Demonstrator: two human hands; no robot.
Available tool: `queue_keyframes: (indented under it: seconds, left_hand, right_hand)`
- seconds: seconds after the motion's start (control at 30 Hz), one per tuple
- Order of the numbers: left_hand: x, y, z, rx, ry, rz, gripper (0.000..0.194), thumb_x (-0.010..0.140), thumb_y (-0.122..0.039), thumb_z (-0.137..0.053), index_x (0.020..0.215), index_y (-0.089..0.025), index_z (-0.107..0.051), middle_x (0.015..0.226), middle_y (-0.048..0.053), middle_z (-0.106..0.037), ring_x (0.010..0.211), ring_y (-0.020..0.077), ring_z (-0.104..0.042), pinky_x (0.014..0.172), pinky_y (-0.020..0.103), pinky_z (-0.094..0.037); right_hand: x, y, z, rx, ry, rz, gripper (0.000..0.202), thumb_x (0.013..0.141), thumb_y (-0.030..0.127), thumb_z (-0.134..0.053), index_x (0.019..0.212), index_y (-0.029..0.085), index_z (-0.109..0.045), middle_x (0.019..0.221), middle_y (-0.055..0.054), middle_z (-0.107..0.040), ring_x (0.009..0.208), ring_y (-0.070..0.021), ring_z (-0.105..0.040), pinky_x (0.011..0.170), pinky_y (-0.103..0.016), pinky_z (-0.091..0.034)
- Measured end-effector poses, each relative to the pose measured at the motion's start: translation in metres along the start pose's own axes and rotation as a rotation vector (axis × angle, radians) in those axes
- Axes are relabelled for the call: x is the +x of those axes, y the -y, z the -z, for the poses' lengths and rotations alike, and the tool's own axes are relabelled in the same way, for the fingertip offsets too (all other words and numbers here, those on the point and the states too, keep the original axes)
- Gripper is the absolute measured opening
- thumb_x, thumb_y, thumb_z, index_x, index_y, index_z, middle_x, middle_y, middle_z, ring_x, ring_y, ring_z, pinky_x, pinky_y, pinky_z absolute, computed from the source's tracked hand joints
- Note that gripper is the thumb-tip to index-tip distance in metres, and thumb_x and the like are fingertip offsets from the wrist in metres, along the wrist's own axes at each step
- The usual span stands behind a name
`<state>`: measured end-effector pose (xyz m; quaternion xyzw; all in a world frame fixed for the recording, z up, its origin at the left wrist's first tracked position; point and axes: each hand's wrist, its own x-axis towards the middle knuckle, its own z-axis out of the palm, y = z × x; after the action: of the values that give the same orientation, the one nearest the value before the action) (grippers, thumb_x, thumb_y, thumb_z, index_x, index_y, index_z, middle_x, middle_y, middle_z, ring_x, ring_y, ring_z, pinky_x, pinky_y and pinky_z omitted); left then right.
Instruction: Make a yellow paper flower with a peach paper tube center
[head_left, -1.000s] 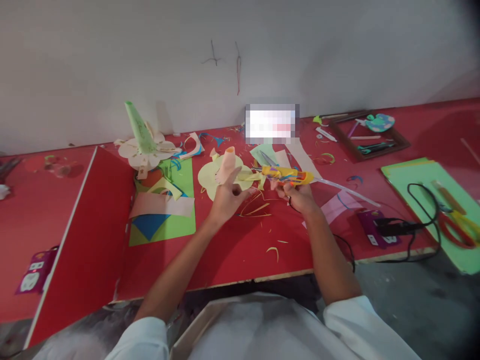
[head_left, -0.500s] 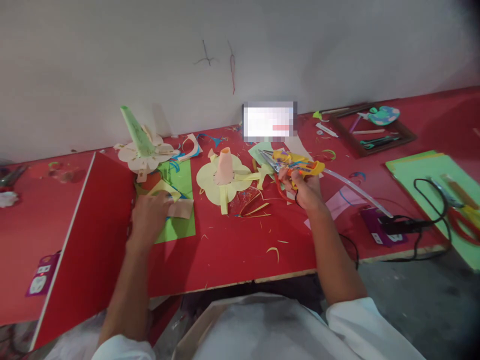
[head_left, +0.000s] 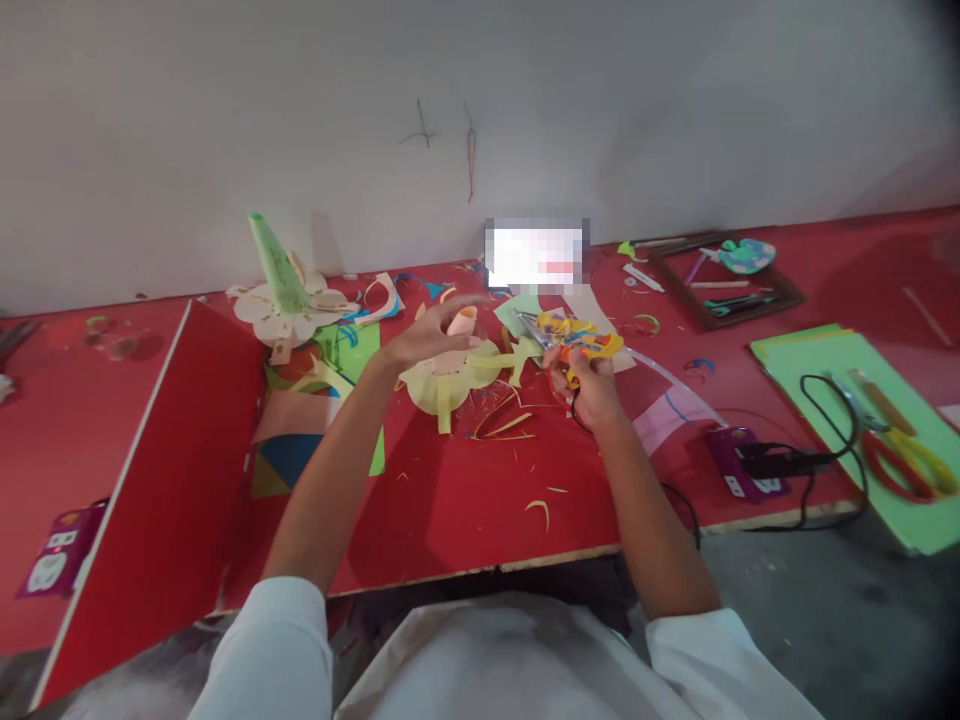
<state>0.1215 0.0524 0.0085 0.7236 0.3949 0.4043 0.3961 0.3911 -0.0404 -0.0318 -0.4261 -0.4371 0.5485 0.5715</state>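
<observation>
My right hand (head_left: 589, 385) is closed around a yellow hot glue gun (head_left: 581, 335), its metal tip pointing left and a clear glue stick (head_left: 667, 372) trailing from its back. My left hand (head_left: 427, 335) reaches to a pale yellow paper flower (head_left: 427, 385) with scalloped petals. The fingers, partly blurred, are stretched apart about the pink paper tube (head_left: 463, 322) at its middle; whether they touch it I cannot tell. The tube leans right. Yellow paper strips hang over the petals. Behind my left forearm lie paper pieces, among them a dark blue one (head_left: 289, 460).
A cream paper flower with a green cone (head_left: 274, 265) stands at the back left, beside a red upright panel (head_left: 161, 500). To the right are a purple power strip (head_left: 739, 465), cords, green sheets (head_left: 817, 360) with scissors (head_left: 896, 470), and a brown frame (head_left: 690, 300).
My left hand has left the paper pieces on the left and moved right to the pink tube, which now leans right. The glue gun stays in my right hand, slightly lower in view.
</observation>
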Motion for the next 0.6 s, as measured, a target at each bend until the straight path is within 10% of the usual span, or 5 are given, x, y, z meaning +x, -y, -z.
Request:
queue_keyframes:
  seconds: [0.1,0.3,0.5,0.6]
  left_hand:
    - [-0.002,0.004,0.007,-0.112,0.179,0.108,0.032,0.081,-0.045,-0.083,0.1,-0.021,-0.074,0.087,0.005,-0.071,0.072,0.0167,-0.067,0.063,0.028,-0.054]
    - [-0.003,-0.002,0.014,-0.181,-0.342,-0.028,0.041,0.074,-0.047,-0.088,0.079,-0.02,-0.059,0.073,-0.001,-0.06,0.064,0.0105,-0.056,0.061,0.025,-0.047]
    - [-0.002,0.0,-0.029,-0.142,-0.722,-0.059,0.033,0.086,-0.04,-0.078,0.078,-0.021,-0.053,0.071,-0.003,-0.058,0.066,0.0116,-0.058,0.065,0.027,-0.049]
    - [-0.008,0.011,-0.041,-0.127,-0.601,-0.04,0.032,0.083,-0.038,-0.082,0.09,-0.022,-0.056,0.081,-0.001,-0.063,0.075,0.0136,-0.062,0.073,0.029,-0.052]
  right_hand:
    - [0.005,0.002,0.005,-0.029,-0.105,0.05,0.052,0.085,0.075,-0.071,0.078,0.024,-0.064,0.076,0.001,-0.061,0.048,-0.007,-0.036,0.036,-0.021,-0.024]
    - [0.006,0.005,0.011,-0.064,-0.194,0.084,0.055,0.091,0.079,-0.062,0.077,0.026,-0.06,0.058,0.006,-0.043,0.042,-0.0075,-0.03,0.037,-0.023,-0.023]
    - [0.005,0.001,0.007,-0.056,-0.186,0.065,0.052,0.088,0.076,-0.068,0.079,0.025,-0.064,0.056,0.006,-0.041,0.042,-0.0075,-0.029,0.038,-0.024,-0.02]
    - [0.006,-0.001,0.005,-0.062,-0.175,0.048,0.055,0.084,0.078,-0.072,0.077,0.024,-0.064,0.057,0.005,-0.046,0.042,-0.0072,-0.031,0.038,-0.023,-0.02]
